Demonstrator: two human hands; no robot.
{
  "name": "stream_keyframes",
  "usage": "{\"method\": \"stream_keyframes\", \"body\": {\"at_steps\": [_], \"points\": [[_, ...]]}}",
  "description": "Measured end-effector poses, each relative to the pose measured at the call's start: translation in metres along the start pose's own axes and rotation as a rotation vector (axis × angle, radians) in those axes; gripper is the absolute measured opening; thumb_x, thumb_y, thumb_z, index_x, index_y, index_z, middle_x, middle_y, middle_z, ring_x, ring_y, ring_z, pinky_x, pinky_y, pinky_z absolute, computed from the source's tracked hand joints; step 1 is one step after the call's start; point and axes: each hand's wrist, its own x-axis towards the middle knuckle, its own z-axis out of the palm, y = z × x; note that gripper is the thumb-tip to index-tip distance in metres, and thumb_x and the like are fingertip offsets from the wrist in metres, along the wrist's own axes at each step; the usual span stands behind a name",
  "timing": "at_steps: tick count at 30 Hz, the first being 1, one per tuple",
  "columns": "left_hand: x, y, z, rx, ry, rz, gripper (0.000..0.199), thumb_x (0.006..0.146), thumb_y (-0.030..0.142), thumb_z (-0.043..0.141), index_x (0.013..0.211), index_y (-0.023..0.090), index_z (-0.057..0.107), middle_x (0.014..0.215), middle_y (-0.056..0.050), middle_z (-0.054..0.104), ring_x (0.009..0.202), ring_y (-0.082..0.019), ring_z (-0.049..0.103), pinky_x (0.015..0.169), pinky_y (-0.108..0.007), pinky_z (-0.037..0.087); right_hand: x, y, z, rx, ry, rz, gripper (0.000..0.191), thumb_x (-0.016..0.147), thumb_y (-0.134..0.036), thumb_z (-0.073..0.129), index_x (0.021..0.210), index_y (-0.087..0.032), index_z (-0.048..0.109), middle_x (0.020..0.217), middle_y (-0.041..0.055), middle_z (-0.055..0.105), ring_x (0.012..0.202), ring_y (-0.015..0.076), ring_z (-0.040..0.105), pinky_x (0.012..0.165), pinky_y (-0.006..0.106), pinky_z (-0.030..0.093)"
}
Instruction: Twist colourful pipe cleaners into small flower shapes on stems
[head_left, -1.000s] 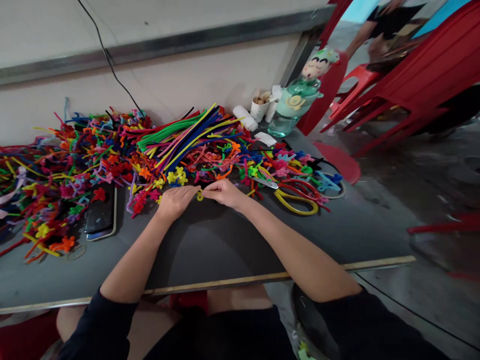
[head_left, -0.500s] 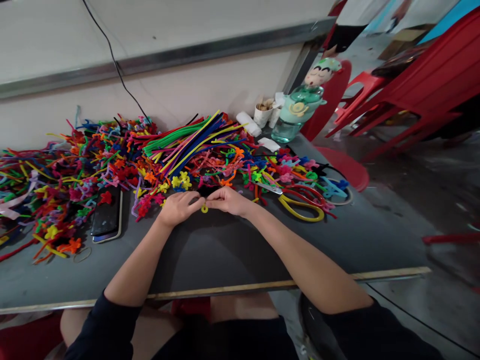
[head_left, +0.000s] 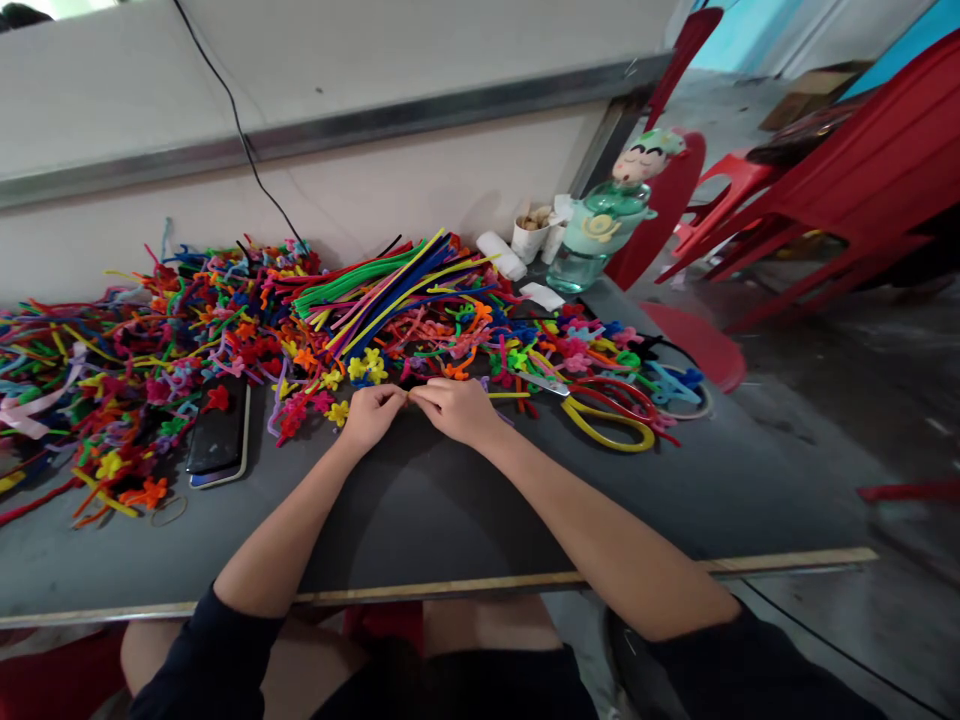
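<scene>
Got a dark table (head_left: 750, 490) here against a pale wall, with a red chair (head_left: 847, 170) off past the right end. Along the wall side, a huge messy pile of fuzzy stems (head_left: 172, 340) in pretty much every colour, bent bits and little flowers included, spreading right up to the far side of the fingers. On top of that, a bundle of straight stems (head_left: 390, 285), green, yellow, blue and red.

At the back right, a greenish see-through bottle (head_left: 589, 240) with a cartoon-head top, upright; can't tell how full. Right of the right hand, scissors (head_left: 607, 435) with one yellow and one red handle, lying amid loose stems.

Right hand (head_left: 461, 408) and left hand (head_left: 373, 415) close together over the table, fingertips pinched and meeting. Over to the left, a dark phone (head_left: 217, 440) on top of a pale-edged one, with a red fuzzy flower (head_left: 217, 398) on it.

Near the bottle, a paper cup (head_left: 529, 238) full of light brown pieces, plus a second cup (head_left: 553, 243) with white tissue, partly hidden. White roll (head_left: 501, 256) just beside.

Smallest: a yellowish bit (head_left: 409, 398) clamped between both sets of fingertips, mostly covered. Can't tell its shape.
</scene>
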Motion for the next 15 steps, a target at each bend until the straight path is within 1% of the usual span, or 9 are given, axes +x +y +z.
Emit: {"method": "stream_keyframes", "body": {"at_steps": [1,3,5,6,8,10,12,15], "points": [[0.001,0.000,0.000,-0.042,0.010,-0.018,0.024,0.083,0.027,0.050,0.072,0.017,0.069,0.064,0.001,0.065,0.058,-0.011,0.055,0.057,-0.021,0.040,0.000,0.001,0.000,-0.016,0.004,0.010,0.031,0.096,-0.030,0.046,0.090,-0.021,0.075,0.077,0.0036,0.071,0.070,0.0136,0.064,0.056,0.025,0.032],[0.001,0.000,0.000,-0.088,0.068,-0.041,0.020,0.081,0.032,0.056,0.081,0.018,0.071,0.069,0.000,0.067,0.061,-0.012,0.056,0.059,-0.022,0.042,0.000,0.006,0.001,-0.005,0.009,0.042,0.028,0.094,-0.030,0.049,0.091,-0.021,0.075,0.079,0.0036,0.073,0.071,0.0140,0.065,0.057,0.025,0.034],[0.002,-0.001,0.000,-0.125,0.102,-0.053,0.019,0.080,0.033,0.059,0.082,0.018,0.070,0.070,-0.001,0.066,0.060,-0.012,0.055,0.060,-0.023,0.043,0.000,0.011,0.001,0.064,0.009,0.060,0.024,0.092,-0.030,0.053,0.090,-0.021,0.075,0.082,0.0037,0.074,0.072,0.0148,0.066,0.060,0.025,0.038],[0.002,-0.002,0.000,-0.146,0.093,-0.049,0.019,0.080,0.033,0.059,0.080,0.017,0.069,0.070,-0.001,0.066,0.060,-0.011,0.054,0.061,-0.023,0.043,0.000,0.013,0.001,0.120,0.010,0.063,0.023,0.091,-0.029,0.054,0.089,-0.021,0.075,0.083,0.0037,0.074,0.073,0.0151,0.066,0.062,0.025,0.040],[0.002,-0.003,0.000,-0.199,0.035,-0.027,0.021,0.081,0.035,0.058,0.078,0.017,0.068,0.069,-0.001,0.065,0.060,-0.011,0.054,0.060,-0.023,0.043,0.001,0.015,0.001,0.250,0.028,0.078,0.021,0.089,-0.029,0.056,0.088,-0.021,0.076,0.084,0.0039,0.075,0.073,0.0152,0.067,0.066,0.025,0.044],[0.002,-0.003,0.000,-0.273,-0.019,-0.015,0.026,0.083,0.039,0.057,0.081,0.017,0.068,0.069,-0.001,0.065,0.059,-0.011,0.054,0.059,-0.023,0.043,0.002,0.015,0.000,0.365,0.059,0.124,0.021,0.088,-0.030,0.057,0.086,-0.020,0.076,0.084,0.0042,0.075,0.070,0.0145,0.067,0.065,0.024,0.045],[0.002,-0.004,0.001,-0.335,-0.023,-0.013,0.029,0.082,0.043,0.058,0.084,0.016,0.068,0.070,-0.002,0.065,0.059,-0.011,0.054,0.058,-0.023,0.043,0.003,0.013,-0.001,0.440,0.071,0.181,0.023,0.087,-0.032,0.058,0.084,-0.019,0.076,0.079,0.0041,0.075,0.063,0.0134,0.064,0.059,0.024,0.044],[0.003,-0.004,0.001,-0.364,0.016,-0.004,0.029,0.080,0.044,0.062,0.083,0.016,0.068,0.073,-0.003,0.066,0.062,-0.011,0.055,0.059,-0.023,0.044,0.003,0.011,-0.002,0.486,0.026,0.225,0.026,0.085,-0.034,0.058,0.080,-0.017,0.076,0.069,0.0035,0.072,0.053,0.0113,0.057,0.053,0.023,0.039]]}}
